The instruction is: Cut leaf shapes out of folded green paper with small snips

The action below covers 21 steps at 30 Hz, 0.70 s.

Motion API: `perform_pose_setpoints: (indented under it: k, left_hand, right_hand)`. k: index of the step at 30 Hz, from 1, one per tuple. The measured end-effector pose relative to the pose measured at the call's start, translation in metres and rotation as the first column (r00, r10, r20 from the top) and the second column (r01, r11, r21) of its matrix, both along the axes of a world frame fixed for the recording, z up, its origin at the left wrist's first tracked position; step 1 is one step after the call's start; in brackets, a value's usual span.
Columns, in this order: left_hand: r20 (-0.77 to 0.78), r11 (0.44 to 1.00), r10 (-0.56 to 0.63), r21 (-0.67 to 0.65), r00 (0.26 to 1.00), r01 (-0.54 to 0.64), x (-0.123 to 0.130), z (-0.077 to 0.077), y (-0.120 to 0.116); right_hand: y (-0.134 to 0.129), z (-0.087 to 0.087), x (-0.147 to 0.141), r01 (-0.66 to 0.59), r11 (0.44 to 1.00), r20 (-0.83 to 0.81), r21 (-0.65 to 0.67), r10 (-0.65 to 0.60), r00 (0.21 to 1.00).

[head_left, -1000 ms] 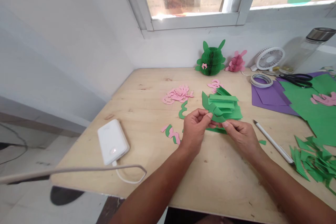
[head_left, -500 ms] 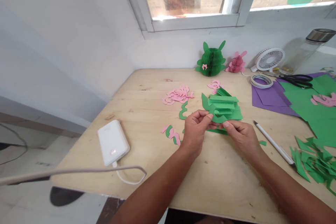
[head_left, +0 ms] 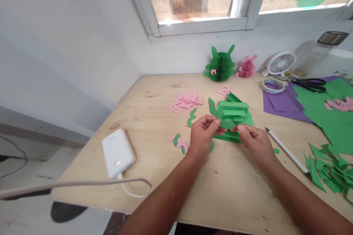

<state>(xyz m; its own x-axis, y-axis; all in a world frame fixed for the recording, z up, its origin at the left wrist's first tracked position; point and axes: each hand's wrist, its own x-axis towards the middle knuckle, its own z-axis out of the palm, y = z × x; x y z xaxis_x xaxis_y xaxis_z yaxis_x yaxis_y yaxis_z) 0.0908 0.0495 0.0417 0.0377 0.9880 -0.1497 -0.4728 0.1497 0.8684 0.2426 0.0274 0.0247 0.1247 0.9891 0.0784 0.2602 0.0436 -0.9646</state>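
My left hand (head_left: 204, 132) is closed in a pinch on a wavy green paper cutout (head_left: 213, 107), whose pointed end stands up above the thumb. The fingers of my right hand (head_left: 252, 137) are pinched at the cutout's right end. A thin dark sliver shows at the right fingertips; it looks like paper seen edge-on. Behind both hands lies a stack of folded green paper strips (head_left: 234, 105). Left of my left hand are a curvy green cutout (head_left: 191, 118) and a row of overlapping pink and green cutouts (head_left: 179, 143).
Pink cutouts (head_left: 184, 101) lie heaped behind. Honeycomb paper figures, green (head_left: 220, 67) and pink (head_left: 247, 68), stand by the wall. Rightward are a fan (head_left: 280, 63), tape (head_left: 273, 85), scissors (head_left: 310, 84), a white pen (head_left: 286, 150) and green scraps (head_left: 331, 169). A power bank (head_left: 118, 152) lies left.
My right hand has moved slightly away from the left, and a thin dark sliver now shows at its fingertips. The left hand keeps its pinch on the cutout. The view has shifted a little.
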Motion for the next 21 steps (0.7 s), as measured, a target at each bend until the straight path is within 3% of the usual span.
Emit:
perform_pose_setpoints:
  k: [7, 11, 13, 16, 19, 21]
  left_hand:
    - [-0.059, 0.999, -0.028, 0.041, 0.998, 0.031, 0.001, -0.002, -0.003]
    - [-0.221, 0.974, 0.066, 0.224, 0.973, -0.015, -0.001, -0.006, -0.005]
    - [-0.355, 0.920, 0.178, 0.390, 0.918, -0.028, -0.003, -0.008, -0.006]
    - [-0.521, 0.765, 0.344, 0.638, 0.781, 0.089, -0.006, -0.008, -0.008]
    - [-0.562, 0.633, 0.432, 0.746, 0.705, 0.207, -0.007, -0.008, -0.009]
    - [-0.553, 0.577, 0.494, 0.786, 0.670, 0.223, -0.007, -0.009, -0.009]
  right_hand:
    - [0.001, -0.007, 0.004, -0.016, 1.000, -0.308, -0.013, 0.011, 0.951]
    - [-0.001, -0.001, -0.001, -0.057, 0.996, -0.433, -0.065, 0.023, 0.901]
    - [-0.001, 0.003, -0.003, -0.092, 0.989, -0.494, -0.113, 0.025, 0.869]
    - [-0.003, 0.005, -0.004, -0.206, 0.963, -0.583, -0.172, 0.070, 0.810]
    - [-0.003, 0.004, -0.003, -0.290, 0.939, -0.656, -0.184, 0.103, 0.748]
    - [-0.002, 0.005, -0.003, -0.259, 0.945, -0.663, -0.201, 0.063, 0.746]
